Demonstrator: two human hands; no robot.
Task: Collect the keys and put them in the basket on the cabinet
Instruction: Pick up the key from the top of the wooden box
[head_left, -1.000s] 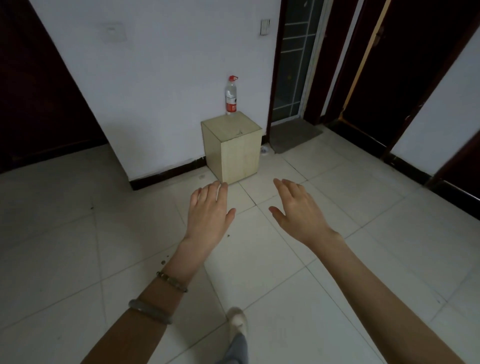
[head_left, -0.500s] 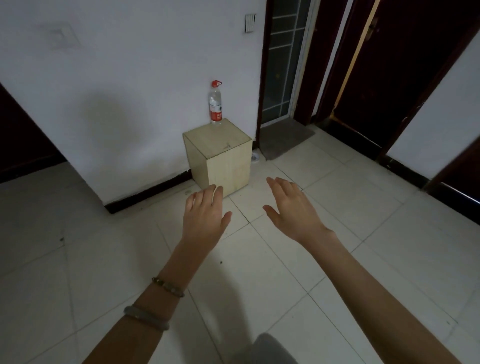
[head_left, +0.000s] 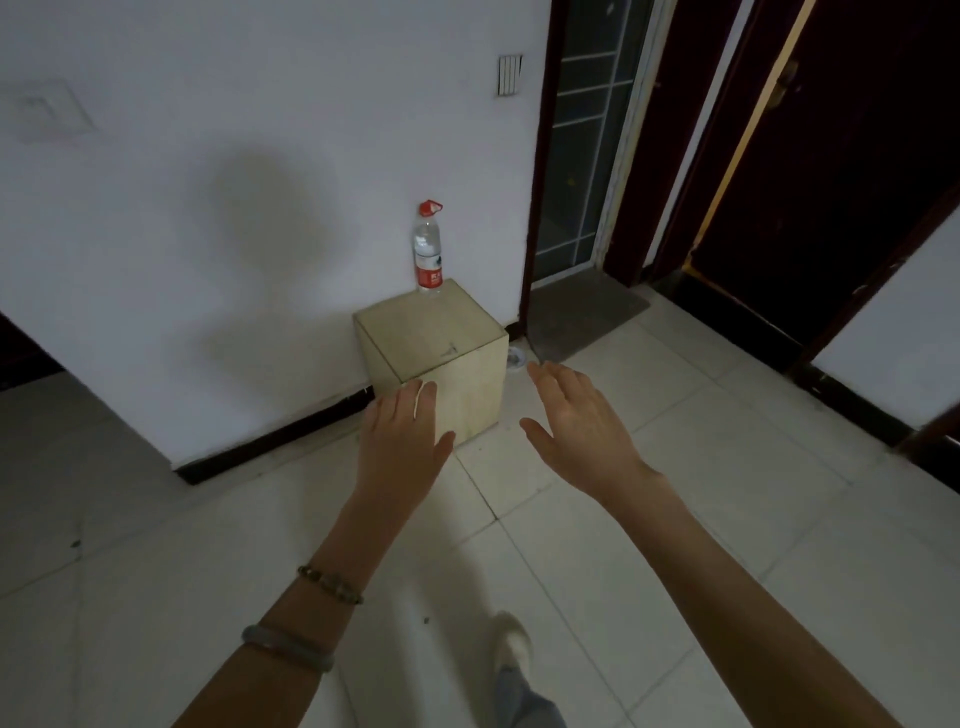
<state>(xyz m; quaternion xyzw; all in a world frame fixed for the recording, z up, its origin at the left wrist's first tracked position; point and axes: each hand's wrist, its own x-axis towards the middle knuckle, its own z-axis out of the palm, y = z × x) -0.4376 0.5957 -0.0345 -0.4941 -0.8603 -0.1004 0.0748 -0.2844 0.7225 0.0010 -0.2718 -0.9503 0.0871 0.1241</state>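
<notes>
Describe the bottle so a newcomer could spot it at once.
Find the white wall left of the dark doorway; a pale cube-shaped box sits at its foot. The bottle stands upright on the box's back corner: clear plastic, red cap, red label.

The wall (head_left: 260, 182) is plain white with a black skirting strip (head_left: 270, 441). The box-like cabinet (head_left: 441, 364) is pale beige. On it, the clear bottle (head_left: 428, 254) has a red cap and red label. Floor tiles (head_left: 675, 519) are off-white (thin grey grout lines). The doors (head_left: 857, 156) are dark maroon, one edged gold.
</notes>
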